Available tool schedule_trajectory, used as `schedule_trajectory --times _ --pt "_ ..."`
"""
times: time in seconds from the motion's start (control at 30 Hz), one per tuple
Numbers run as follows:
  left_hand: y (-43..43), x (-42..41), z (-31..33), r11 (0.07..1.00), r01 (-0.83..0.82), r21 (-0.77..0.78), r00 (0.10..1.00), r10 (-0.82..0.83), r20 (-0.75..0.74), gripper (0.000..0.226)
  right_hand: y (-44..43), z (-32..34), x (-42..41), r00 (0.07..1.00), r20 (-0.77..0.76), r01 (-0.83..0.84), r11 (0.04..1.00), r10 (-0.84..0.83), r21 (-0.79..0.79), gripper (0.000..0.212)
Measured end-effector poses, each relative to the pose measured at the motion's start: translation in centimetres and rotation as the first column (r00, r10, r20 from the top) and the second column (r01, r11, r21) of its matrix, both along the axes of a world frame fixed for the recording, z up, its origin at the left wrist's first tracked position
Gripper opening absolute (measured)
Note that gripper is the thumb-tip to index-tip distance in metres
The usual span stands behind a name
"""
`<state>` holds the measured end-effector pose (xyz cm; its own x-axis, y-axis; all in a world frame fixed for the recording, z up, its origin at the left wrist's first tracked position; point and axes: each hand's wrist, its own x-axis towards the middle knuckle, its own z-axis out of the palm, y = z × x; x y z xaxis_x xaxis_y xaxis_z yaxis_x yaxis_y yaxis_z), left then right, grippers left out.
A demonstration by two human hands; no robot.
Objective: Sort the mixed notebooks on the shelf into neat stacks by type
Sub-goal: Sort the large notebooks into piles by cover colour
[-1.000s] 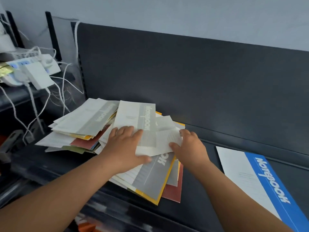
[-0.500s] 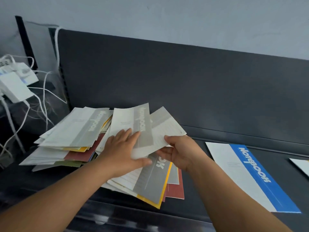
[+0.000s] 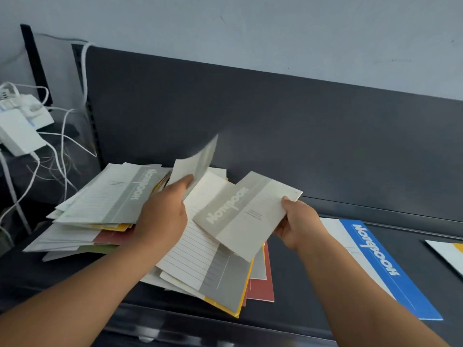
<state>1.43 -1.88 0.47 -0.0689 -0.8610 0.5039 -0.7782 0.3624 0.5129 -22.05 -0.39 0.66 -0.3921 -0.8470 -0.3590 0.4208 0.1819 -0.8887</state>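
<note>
A loose pile of mixed notebooks [image 3: 105,216] lies on the dark shelf [image 3: 313,284], with grey, yellow and red covers showing. My right hand [image 3: 298,224] pinches a grey notebook [image 3: 245,214] by its right corner, lifted clear above the pile. My left hand [image 3: 162,214] grips another grey notebook [image 3: 198,161] and tilts it upward, its far end blurred. A blue-and-white notebook [image 3: 370,261] lies alone on the shelf to the right.
A yellow-and-white notebook [image 3: 451,256] shows at the right edge. The shelf's dark back panel [image 3: 275,121] rises behind the pile. White adapters [image 3: 20,131] and tangled white cables [image 3: 57,151] hang at the left.
My right hand has pulled the grey notebook off the pile and to the right. My left hand, which pressed flat on the pile, now lifts another grey notebook. The view has shifted right.
</note>
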Motion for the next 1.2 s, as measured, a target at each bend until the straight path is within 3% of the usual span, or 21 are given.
schedule_trajectory --times 0.07,0.17,0.27,0.4,0.5,0.57,0.67,0.73,0.8,0.93,1.07,1.2 --pt "-0.1 -0.4 0.5 0.994 0.025 -0.111 0.994 -0.037 -0.107 0.048 0.1 -0.1 0.0 1.000 -0.002 0.001 0.999 -0.001 0.038 0.020" --pt "-0.2 -1.5 0.5 0.956 0.233 -0.176 0.972 -0.225 0.066 0.054 0.2 0.1 0.3 0.998 0.054 -0.029 0.998 0.026 0.049 0.024" --pt "0.1 -2.5 -0.9 0.944 0.322 -0.076 0.904 -0.283 0.321 0.064 0.1 0.1 0.2 0.994 0.065 -0.090 0.996 0.088 0.027 0.034" --pt "0.3 -2.7 -1.3 0.971 0.237 0.034 0.855 -0.226 0.466 0.068 0.0 -0.2 0.0 0.976 0.018 -0.219 0.976 0.219 0.016 0.046" --pt "0.2 -2.6 -1.4 0.960 0.215 0.177 0.791 -0.278 0.544 0.067 -0.2 -0.4 1.0 0.950 -0.045 -0.309 0.950 0.308 -0.028 0.028" --pt "0.2 -2.4 -1.4 0.930 0.237 0.282 0.821 -0.347 0.453 0.063 -0.6 -0.8 1.6 0.956 -0.103 -0.276 0.961 0.274 -0.002 0.030" --pt "0.1 -1.8 -0.7 0.865 0.293 0.407 0.938 -0.343 0.052 0.070 -1.3 -1.7 2.1 0.965 -0.121 -0.229 0.972 0.234 0.051 0.037" --pt "-0.1 -1.8 0.2 0.854 0.294 0.430 0.944 -0.188 -0.271 0.068 -1.6 -2.0 2.0 0.967 -0.114 -0.221 0.974 0.226 0.056 0.037" --pt "-1.1 -1.5 0.6 0.851 0.182 0.492 0.909 0.045 -0.415 0.056 -1.8 -2.2 1.9 0.968 -0.097 -0.227 0.973 0.230 0.040 0.035" --pt "-3.0 -0.8 0.5 0.791 0.070 0.608 0.918 0.188 -0.350 0.004 -2.1 -1.6 2.0 0.966 -0.052 -0.254 0.967 0.253 -0.012 0.026" --pt "-4.3 0.0 0.5 0.877 -0.083 0.473 0.899 0.271 -0.344 0.014 -2.9 -0.4 1.2 0.979 -0.063 -0.193 0.981 0.193 0.008 0.026" --pt "-5.1 1.1 1.9 0.920 -0.273 0.283 0.879 0.358 -0.315 0.013 -4.2 1.5 -0.7 0.964 -0.256 -0.062 0.998 0.067 0.030 0.019"
